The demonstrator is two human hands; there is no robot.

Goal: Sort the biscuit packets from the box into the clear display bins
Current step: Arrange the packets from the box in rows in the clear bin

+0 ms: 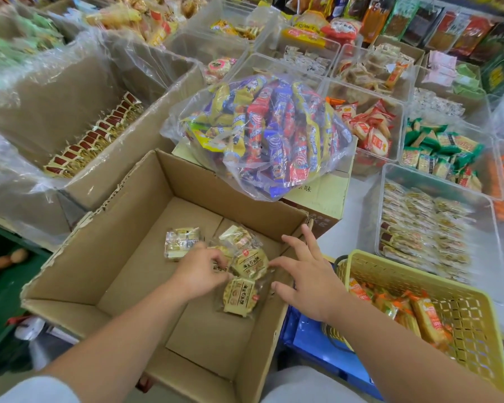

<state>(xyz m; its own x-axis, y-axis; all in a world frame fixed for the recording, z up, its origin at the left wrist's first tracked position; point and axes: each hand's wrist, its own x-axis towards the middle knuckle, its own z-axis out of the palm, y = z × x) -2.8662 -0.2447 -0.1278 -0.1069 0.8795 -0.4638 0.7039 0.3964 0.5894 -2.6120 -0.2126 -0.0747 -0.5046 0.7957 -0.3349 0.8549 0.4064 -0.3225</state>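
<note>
Head view: my left grip clamped on biscuit packets toward two o'clock in the box, gathering what looked like the last few. My right grip was spread apart, reaching in to help. A clear bin sat at three o'clock.

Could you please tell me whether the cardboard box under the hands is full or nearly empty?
Nearly empty: the box shows bare floor, with only a few biscuit packets at the left hand.
</note>
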